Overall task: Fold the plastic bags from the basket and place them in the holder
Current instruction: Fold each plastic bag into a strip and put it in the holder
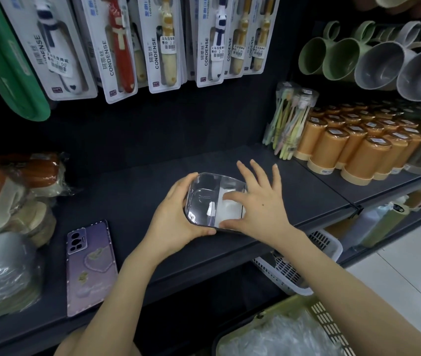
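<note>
Clock bearings were taken from the holder's middle, with 12 toward the back of the shelf (127, 191).

- Far out at 8 o'clock a phone (90, 265) lay face down near the shelf's front edge, well apart from the work.
- The left hand (176, 217) came in from 7 o'clock and gripped the holder's left end. Its thumb curled along the near edge and its fingers wrapped the far-left corner.
- The holder (204, 199), clear plastic, sat flat on the shelf. A divider ran 12 to 6 and split it into a left and a right compartment. Its long axis seemed to run 9 to 3, though it was close to square. The left compartment looked bare.
- The folded bag (230, 209), a white wad, lay in the right compartment, on the 3 o'clock side of the divider.
- The right hand (258, 204) came in from 4 o'clock, directly over that compartment. It was open, with the fingers splayed toward 12 and 1 and the thumb lying along the near edge. It appeared to press the bag down rather than pinch it.
- At 5 o'clock, below shelf level, the basket (327, 319) held loose bags (281, 337). A white basket (294, 273) stood between it and the shelf.

Judgement: the next reach turned on that 5 o'clock bearing. The right hand was nearer the basket, while the left hand steadied the holder.
</note>
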### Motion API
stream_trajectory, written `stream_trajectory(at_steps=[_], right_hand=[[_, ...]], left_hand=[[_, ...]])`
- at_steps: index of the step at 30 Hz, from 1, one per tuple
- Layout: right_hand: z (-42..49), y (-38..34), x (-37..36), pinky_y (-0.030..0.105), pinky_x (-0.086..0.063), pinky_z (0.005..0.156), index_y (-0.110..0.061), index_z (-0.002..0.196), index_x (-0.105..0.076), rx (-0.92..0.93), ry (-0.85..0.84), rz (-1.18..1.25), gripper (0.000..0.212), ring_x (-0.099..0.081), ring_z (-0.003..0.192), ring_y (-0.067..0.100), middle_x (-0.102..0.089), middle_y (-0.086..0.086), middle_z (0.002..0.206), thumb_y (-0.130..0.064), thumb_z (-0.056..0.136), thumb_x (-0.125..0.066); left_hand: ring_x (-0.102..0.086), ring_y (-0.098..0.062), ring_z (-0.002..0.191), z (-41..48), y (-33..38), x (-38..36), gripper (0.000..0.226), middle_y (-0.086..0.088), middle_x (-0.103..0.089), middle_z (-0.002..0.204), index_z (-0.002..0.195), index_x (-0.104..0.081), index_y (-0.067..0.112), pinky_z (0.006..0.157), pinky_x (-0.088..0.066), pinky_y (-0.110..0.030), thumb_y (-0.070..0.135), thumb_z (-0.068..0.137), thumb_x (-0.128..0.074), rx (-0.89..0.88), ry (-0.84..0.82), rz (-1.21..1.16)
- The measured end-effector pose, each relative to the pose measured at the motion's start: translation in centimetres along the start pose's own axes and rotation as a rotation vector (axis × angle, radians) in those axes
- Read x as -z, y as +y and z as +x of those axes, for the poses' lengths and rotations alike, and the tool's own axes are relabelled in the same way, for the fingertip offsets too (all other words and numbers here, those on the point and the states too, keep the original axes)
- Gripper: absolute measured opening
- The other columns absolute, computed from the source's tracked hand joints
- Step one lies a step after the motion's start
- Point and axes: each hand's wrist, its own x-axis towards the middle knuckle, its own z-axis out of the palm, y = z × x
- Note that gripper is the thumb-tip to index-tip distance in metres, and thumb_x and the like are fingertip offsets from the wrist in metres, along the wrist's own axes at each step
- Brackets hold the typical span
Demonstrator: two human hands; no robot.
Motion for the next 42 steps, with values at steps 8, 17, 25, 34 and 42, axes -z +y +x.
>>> stream_trajectory(at_steps=[8, 17, 25, 34, 42], right_hand=[[1.4, -1.3, -1.3, 0.072, -0.011, 0.107, -0.033, 0.089, -0.077, -0.086, -0.067, -0.139, 0.066, -0.042, 0.129, 0.048, -0.055, 0.020, 0.132, -0.075, 0.038, -0.077], [-0.3, 0.0, -0.3, 0.070, -0.009, 0.108, -0.025, 0.079, -0.071, -0.161, 0.009, -0.058, 0.045, -0.040, 0.132, 0.043, -0.052, 0.018, 0.137, -0.054, 0.049, -0.085], [-1.6, 0.4, 1.3, 0.063, -0.010, 0.110, -0.026, 0.089, -0.071, -0.278, 0.073, 0.097, 0.042, -0.045, 0.129, 0.035, -0.053, 0.010, 0.137, -0.059, 0.063, -0.071], [-14.4, 5.0, -0.9, 0.045, -0.038, 0.081, -0.023, 0.075, -0.071, -0.611, 0.160, 0.163, 0.017, -0.063, 0.093, 0.033, -0.069, 0.003, 0.099, -0.031, 0.070, -0.085], [-23.6, 5.3, -6.4, 0.037, -0.041, 0.062, -0.024, 0.074, -0.071, -0.811, -0.185, 0.142, 0.022, -0.063, 0.071, 0.032, -0.066, 0.000, 0.078, -0.025, 0.062, -0.089]], left_hand=[[-0.053, 0.004, 0.113, 0.1, -0.2, 0.0, 0.103, 0.038, -0.040, 0.124, 0.127, -0.038, 0.050, 0.090, -0.049, -0.018, 0.013, 0.050, -0.094, 0.002, 0.017, -0.001], [-0.051, 0.004, 0.114, 0.3, -0.4, 0.0, 0.107, 0.032, -0.038, 0.127, 0.139, -0.038, 0.033, 0.093, -0.047, -0.018, 0.013, 0.050, -0.094, 0.002, 0.005, 0.000], [-0.046, 0.004, 0.121, 1.3, -1.0, -0.4, 0.113, 0.027, -0.040, 0.133, 0.136, -0.037, 0.042, 0.101, -0.042, -0.020, 0.045, 0.039, -0.094, 0.048, -0.002, -0.049], [-0.047, -0.007, 0.123, 6.9, -2.8, -2.6, 0.108, 0.011, -0.045, 0.140, 0.148, -0.032, 0.019, 0.107, -0.043, -0.037, 0.010, 0.058, -0.091, 0.199, 0.031, -0.115], [-0.038, -0.017, 0.138, 13.4, -2.9, -4.9, 0.115, -0.001, -0.031, 0.155, 0.154, -0.014, 0.012, 0.112, -0.036, -0.037, 0.015, 0.066, -0.088, 0.277, -0.018, -0.114]])
